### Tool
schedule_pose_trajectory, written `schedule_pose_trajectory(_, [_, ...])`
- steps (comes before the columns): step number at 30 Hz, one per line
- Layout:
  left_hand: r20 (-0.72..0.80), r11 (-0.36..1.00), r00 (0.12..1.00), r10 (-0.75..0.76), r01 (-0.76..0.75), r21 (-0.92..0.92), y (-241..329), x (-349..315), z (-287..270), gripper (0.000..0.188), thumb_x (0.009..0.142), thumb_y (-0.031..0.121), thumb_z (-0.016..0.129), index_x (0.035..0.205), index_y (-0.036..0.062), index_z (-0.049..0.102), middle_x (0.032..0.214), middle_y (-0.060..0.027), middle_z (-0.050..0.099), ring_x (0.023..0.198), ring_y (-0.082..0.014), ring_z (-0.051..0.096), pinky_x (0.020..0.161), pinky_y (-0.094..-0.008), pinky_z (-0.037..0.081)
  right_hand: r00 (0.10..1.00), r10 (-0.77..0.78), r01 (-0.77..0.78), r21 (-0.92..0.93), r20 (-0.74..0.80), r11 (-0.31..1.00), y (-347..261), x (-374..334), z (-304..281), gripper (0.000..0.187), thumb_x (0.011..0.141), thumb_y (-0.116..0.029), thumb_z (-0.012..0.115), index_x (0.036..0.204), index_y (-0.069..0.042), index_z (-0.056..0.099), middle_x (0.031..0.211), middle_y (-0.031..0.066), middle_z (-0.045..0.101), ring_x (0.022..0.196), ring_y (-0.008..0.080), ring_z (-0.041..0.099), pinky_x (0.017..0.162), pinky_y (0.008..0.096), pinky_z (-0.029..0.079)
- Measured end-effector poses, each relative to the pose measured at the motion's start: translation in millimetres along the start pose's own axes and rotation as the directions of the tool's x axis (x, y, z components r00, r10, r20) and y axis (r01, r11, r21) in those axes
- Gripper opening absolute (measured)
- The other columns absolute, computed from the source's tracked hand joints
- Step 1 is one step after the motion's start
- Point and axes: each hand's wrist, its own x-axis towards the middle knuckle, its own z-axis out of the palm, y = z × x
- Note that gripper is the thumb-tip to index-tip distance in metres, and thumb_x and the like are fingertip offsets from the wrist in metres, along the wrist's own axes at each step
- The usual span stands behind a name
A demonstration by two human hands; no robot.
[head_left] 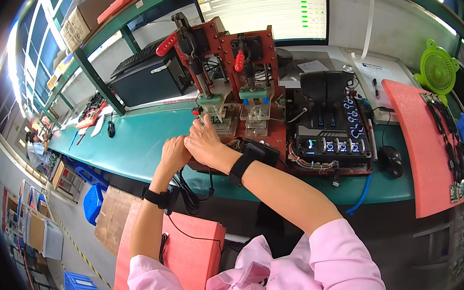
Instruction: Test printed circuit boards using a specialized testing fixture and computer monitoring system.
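Note:
My left hand [174, 154] and my right hand [204, 141] meet in front of the left test fixture, above the bench's front edge. Both have curled fingers, and what they grip is hidden. A small red and black part [197, 110] shows just beyond my right fingertips. That fixture has a toggle clamp with a red handle [167, 44], raised over a clear block holding a green circuit board [222, 120]. Beside it stands a second fixture with its own red handle [240, 61]. Black cables [186, 191] hang below my hands; their upper ends are hidden.
Right of the fixtures sits a black control box [329, 137] with lit switches, then a mouse [390, 161]. Pink foam [408, 144] carries cabled boards near a green fan [438, 69]. A monitor [266, 10] stands behind. More pink foam [201, 242] lies below my arms.

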Motion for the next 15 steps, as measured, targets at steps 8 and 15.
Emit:
schedule_pose_trajectory(8, [-0.106, 0.959, 0.986, -0.127, 0.095, -0.266, 12.7, -22.0, -32.7, 0.009, 0.074, 0.009, 0.055, 0.073, -0.0002, 0.055, 0.067, -0.0153, 0.055, 0.064, -0.0344, 0.054, 0.056, -0.0411, 0.040, 0.992, 0.028, -0.013, -0.120, 0.126, 0.993, -8.2, 7.4, -0.8, 0.016, 0.075, -0.020, 0.054, 0.076, -0.013, 0.068, 0.078, 0.0030, 0.063, 0.093, 0.0213, 0.050, 0.091, 0.0441, 0.027])
schedule_pose_trajectory(15, [-0.165, 0.967, 0.967, -0.194, 0.160, -0.197, 25.5, -34.2, -45.8, 0.015, 0.076, 0.012, 0.060, 0.069, -0.0003, 0.055, 0.062, -0.0122, 0.051, 0.061, -0.0307, 0.052, 0.057, -0.0379, 0.039, 0.989, 0.019, 0.012, -0.205, 0.150, 0.979, -13.3, 6.9, 2.8, 0.016, 0.074, -0.022, 0.055, 0.077, -0.014, 0.069, 0.079, 0.0035, 0.063, 0.092, 0.0222, 0.050, 0.092, 0.0453, 0.026])
